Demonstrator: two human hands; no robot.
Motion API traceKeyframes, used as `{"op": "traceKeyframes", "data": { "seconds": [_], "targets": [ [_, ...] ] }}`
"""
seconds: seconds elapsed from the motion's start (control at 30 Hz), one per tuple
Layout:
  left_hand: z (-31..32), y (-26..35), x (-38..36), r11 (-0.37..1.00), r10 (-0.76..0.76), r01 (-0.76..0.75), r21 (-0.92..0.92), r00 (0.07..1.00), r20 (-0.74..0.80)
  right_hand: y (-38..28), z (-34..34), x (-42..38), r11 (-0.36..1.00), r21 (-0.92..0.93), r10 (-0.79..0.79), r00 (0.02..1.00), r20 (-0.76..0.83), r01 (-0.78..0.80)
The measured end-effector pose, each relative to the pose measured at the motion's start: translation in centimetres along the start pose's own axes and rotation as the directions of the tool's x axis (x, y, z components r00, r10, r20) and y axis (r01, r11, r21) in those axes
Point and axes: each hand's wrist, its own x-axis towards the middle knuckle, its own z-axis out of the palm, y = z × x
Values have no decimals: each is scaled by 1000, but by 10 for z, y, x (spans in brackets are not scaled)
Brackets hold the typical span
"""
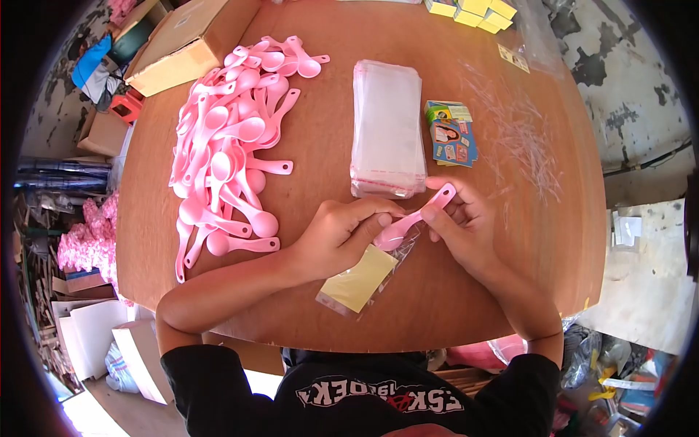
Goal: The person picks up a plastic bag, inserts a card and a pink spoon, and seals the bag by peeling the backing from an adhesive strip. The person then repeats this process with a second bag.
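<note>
My right hand (466,222) pinches the handle of a pink spoon (419,218) between thumb and fingers. The spoon's bowl points down and left, at the mouth of a clear plastic bag (389,280). A plain yellow card (358,278) shows through that bag. My left hand (348,234) is closed, with thumb and forefinger on the bag's upper edge beside the spoon's bowl. Its fingertips are partly hidden. Just beyond my hands lies a stack of clear plastic bags (388,124), with a stack of printed cards (451,138) to its right.
A heap of pink spoons (226,153) covers the table's left side. Behind it stands a cardboard box (189,44). Thin clear strips (524,138) lie scattered at the right. Yellow card stacks (473,13) sit at the far edge of the wooden table (306,320).
</note>
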Motion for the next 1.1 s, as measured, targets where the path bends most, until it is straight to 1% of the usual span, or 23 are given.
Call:
{"op": "traceKeyframes", "data": {
  "seconds": [0.07, 0.13, 0.27, 0.33, 0.5, 0.57, 0.7, 0.8, 0.87, 0.9, 0.97, 1.03, 1.1],
  "targets": [
    [1, -1, 0, 1000, 6, -6, 3, 1000, 3, -1, 0, 0, 999, -7, 42, 999, 19, -42],
    [3, -7, -1, 998, 50, -49, 28, 998, -38, -1, 0, 0, 999, -8, 48, 999, 23, -48],
    [3, -3, -1, 999, 20, -19, 27, 999, -35, 0, -1, 0, 999, -9, 37, 998, 57, -37],
    [4, -3, -1, 997, 64, -63, 36, 997, -53, 1, -1, 0, 999, -13, 40, 997, 63, -40],
    [3, -3, -1, 996, 74, -71, 58, 996, -47, 7, -6, -1, 998, -9, 63, 996, 65, -63],
    [3, -3, -1, 995, 85, -82, 61, 995, -49, 6, -1, 1, 999, 27, -25, 999, -27, 26],
    [4, -3, -1, 994, 97, -93, 57, 993, -65, 5, 2, 1, 997, 38, -69, 995, -73, 72],
    [3, -2, -1, 994, 94, -91, 57, 994, -52, 8, 1, 0, 997, 25, -71, 996, -55, 73],
    [3, -3, -1, 995, 88, -86, 54, 995, -44, 9, 2, -1, 999, 18, -40, 999, 1, 39],
    [4, -5, -1, 995, 90, -87, 47, 995, -47, 9, 1, -2, 999, 18, -40, 999, 1, 40],
    [3, -6, -2, 995, 92, -90, 41, 995, -50, 9, -1, -4, 997, -65, -29, 991, 131, 38],
    [2, -4, -2, 999, 20, -19, 33, 1000, -12, 6, 2, -3, 998, -48, -44, 990, 133, 51],
    [2, -3, -2, 1000, 9, -9, 27, 1000, -7, 6, 1, -2, 998, -30, -59, 989, 136, 63]
  ]
}}
